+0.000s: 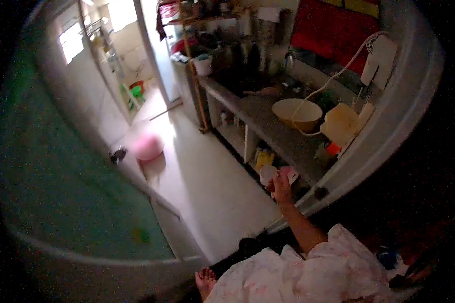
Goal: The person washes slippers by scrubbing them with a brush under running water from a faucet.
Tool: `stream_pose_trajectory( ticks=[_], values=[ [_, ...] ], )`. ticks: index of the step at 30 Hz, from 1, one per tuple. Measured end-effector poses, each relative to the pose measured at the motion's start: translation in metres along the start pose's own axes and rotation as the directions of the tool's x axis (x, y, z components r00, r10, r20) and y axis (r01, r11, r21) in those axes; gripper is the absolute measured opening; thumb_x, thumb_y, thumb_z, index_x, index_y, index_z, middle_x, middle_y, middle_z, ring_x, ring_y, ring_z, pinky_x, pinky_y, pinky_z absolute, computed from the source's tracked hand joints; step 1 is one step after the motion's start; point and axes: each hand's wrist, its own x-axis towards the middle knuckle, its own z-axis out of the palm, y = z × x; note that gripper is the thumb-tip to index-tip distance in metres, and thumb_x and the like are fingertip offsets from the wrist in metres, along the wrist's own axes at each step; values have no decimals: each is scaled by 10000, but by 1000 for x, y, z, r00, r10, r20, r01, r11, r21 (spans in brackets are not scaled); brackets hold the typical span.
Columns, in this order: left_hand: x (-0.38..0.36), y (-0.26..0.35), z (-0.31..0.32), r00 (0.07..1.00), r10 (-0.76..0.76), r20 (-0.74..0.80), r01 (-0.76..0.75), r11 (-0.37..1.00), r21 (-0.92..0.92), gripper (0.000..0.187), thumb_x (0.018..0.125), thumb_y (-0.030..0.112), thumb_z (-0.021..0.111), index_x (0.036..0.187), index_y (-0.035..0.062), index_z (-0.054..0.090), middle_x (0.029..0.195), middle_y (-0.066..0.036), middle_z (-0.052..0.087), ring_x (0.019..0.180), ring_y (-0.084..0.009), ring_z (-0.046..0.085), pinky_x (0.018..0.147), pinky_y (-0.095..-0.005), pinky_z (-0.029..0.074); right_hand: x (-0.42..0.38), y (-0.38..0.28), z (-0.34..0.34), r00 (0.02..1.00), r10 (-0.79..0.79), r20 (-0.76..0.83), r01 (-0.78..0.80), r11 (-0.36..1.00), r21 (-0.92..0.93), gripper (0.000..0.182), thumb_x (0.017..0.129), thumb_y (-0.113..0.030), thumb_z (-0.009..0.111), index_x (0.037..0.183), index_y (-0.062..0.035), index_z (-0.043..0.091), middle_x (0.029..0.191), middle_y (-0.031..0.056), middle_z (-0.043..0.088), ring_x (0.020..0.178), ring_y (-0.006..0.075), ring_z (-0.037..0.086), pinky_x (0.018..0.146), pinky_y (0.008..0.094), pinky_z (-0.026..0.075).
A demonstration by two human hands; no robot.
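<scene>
Green, cloudy panelling fills your left side as a door (76, 177), seemingly swung inward so that the pale floor (202, 166) lies free to walk on. Along the right runs the grey stone bench (265, 118), set against the wall, probably to keep washing and cooking things at a handy height. Above it a red cloth (323, 35) covers part of the wall, perhaps as a splash guard. On the floor, near the foot of the far wall, sits a blurred pink round thing (149, 147), likely put there to be out of the way. On the bench a wide bowl (311, 113) stands upright, its mouth facing up, near a yellowish board (341, 123) that leans by the wall. Your right hand (281, 187) reaches out low, past the bench's near end, and holds a small white cup (267, 174) in front of the space under the bench, just beside a pink-and-white item (292, 174). The fingers look curled in and clamped on the cup's near side, parted only by its thickness, likely for a light grip; blur hides each fingertip. You cannot see your left hand, so its fingers cannot be told.
</scene>
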Motion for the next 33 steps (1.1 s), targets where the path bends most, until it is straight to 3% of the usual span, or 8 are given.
stream_pose_trajectory(
  ticks=[4,6,10,14,15,17,27,33],
  values=[
    [93,44,44,540,-98,836,258,965,-53,443,928,463,426,1091,66,536,1022,-83,570,896,-239,541,802,-353,471,82,56,-12,937,-278,-212,218,938,-269,442,928,-300,510,1298,-87,396,854,65,583,643,161,578,564,297,464],
    [113,62,109,942,-111,318,127,991,-32,449,917,470,443,1098,70,540,1015,-93,572,897,-242,543,783,-354,477,107,4,-1,892,-168,-419,126,984,-128,430,927,-318,506,1279,-94,404,828,58,572,622,152,557,548,295,448],
    [122,109,231,951,-186,246,168,982,89,465,915,474,449,1103,59,541,1038,-96,578,892,-249,545,779,-349,475,147,-44,-36,663,61,-746,211,941,265,283,930,-342,494,1081,-103,481,728,40,516,576,133,495,516,301,410],
    [210,166,282,959,-160,233,73,936,345,509,921,472,438,1180,37,490,1174,-119,507,944,-239,531,822,-347,468,166,-37,-113,214,-277,-937,375,909,-183,288,911,-393,523,899,-106,493,636,21,455,552,114,453,483,284,365],
    [256,192,289,830,-490,267,533,837,-122,517,920,470,441,1196,35,482,1188,-123,496,965,-237,527,842,-344,461,170,-38,-122,98,-363,-927,356,882,-308,301,905,-403,531,886,-106,491,626,18,450,549,110,450,478,278,358],
    [264,196,344,913,-173,370,43,941,334,533,923,459,440,1236,28,457,1214,-132,482,1008,-235,521,881,-324,445,158,-98,-96,96,-143,-985,401,911,-94,325,888,-399,565,870,-79,517,607,8,446,507,97,420,448,260,341],
    [333,227,470,861,-308,405,92,876,473,537,933,462,411,1304,74,414,1288,-109,443,1141,-211,443,945,-316,395,141,-104,-134,-20,-201,-979,528,830,-181,274,895,-362,565,909,-92,607,538,9,471,458,105,413,419,272,354],
    [379,232,493,851,-355,386,127,853,506,504,930,420,447,1279,57,434,1233,-125,494,1056,-212,507,875,-318,452,117,-85,-179,-174,-747,-642,-474,635,-610,390,861,-422,566,1030,-71,592,715,69,629,577,198,593,474,326,467]
  ],
)
